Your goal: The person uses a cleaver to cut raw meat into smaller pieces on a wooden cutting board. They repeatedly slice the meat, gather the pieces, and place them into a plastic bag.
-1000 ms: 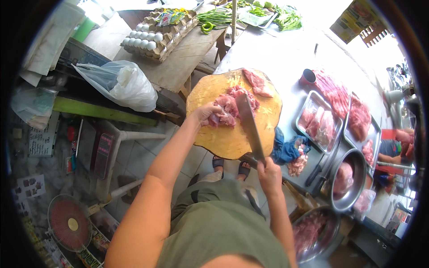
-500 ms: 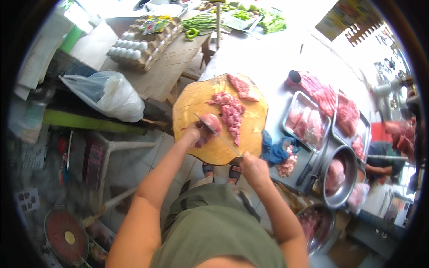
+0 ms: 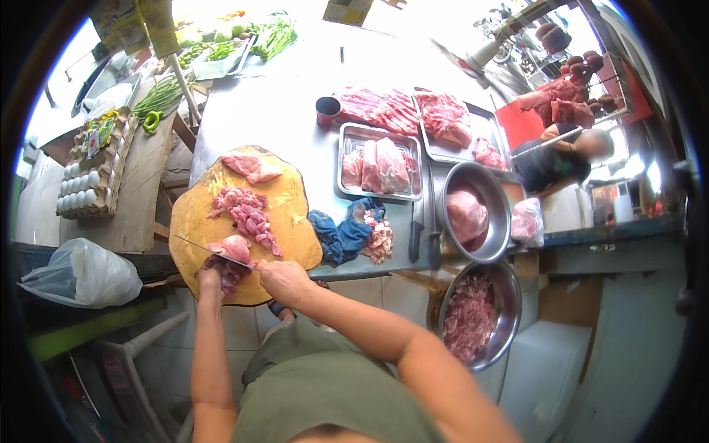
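The right hand (image 3: pixel 284 279) grips a knife (image 3: pixel 214 249); left fingers (image 3: pixel 214 275) now press meat (image 3: pixel 230 249) at the board (image 3: pixel 292 221) edge, nearer than before.

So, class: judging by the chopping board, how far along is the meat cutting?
Done: a pile of cut pieces mid-board. In hand: right hand draws the knife through a chunk steadied by the left hand. Left: one whole slab at the far edge of the chopping board.

a grey egg carton (image 3: pixel 87 184) is sitting far left on the wooden side table, colourful little packets (image 3: pixel 100 134) lying on top. yellow signs (image 3: pixel 140 18) are hanging top left, another yellow sign (image 3: pixel 347 10) is poking in at top centre.
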`<state>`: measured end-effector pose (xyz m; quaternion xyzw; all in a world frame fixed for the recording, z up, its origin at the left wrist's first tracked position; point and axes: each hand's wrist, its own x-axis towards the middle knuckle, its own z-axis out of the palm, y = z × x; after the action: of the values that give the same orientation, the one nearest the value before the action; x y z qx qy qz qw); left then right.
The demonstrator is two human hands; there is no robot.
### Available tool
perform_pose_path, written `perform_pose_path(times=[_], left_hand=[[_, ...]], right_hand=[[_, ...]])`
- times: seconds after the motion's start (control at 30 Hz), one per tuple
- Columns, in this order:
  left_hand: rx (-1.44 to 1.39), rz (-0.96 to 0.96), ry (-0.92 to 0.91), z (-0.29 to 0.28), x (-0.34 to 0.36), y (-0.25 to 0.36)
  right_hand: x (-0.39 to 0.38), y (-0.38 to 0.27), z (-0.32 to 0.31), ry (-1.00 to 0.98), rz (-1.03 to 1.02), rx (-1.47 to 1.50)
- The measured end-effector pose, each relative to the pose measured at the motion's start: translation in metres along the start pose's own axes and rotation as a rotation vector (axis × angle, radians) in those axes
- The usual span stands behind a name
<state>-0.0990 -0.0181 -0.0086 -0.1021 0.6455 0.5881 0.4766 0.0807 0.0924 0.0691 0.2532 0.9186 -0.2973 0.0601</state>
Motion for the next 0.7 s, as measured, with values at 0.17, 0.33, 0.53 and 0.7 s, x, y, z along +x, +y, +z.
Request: perform_pose_path(times=[0.17, 0.33, 0.53, 0.7], left_hand=[[-0.097, 0.062, 0.009, -0.004, 0.003, -0.012], [0.423, 0.43, -0.012, 0.021, -0.025, -0.035], [0.501, 0.299, -0.036, -0.021, -0.015, 0.004], [1.122, 0.587, 0.296, -0.013, -0.025, 0.013]], right_hand=[[-0.035, 0.013, -0.006, -0.106, 0.092, 0.015], [0.007, -0.001, 0.015, -0.007, 0.059, -0.019], [0.042, 0.024, 0.003, -0.044, 0.173, 0.383], [0.016, 0.034, -0.022, 0.073, 0.229, 0.293]])
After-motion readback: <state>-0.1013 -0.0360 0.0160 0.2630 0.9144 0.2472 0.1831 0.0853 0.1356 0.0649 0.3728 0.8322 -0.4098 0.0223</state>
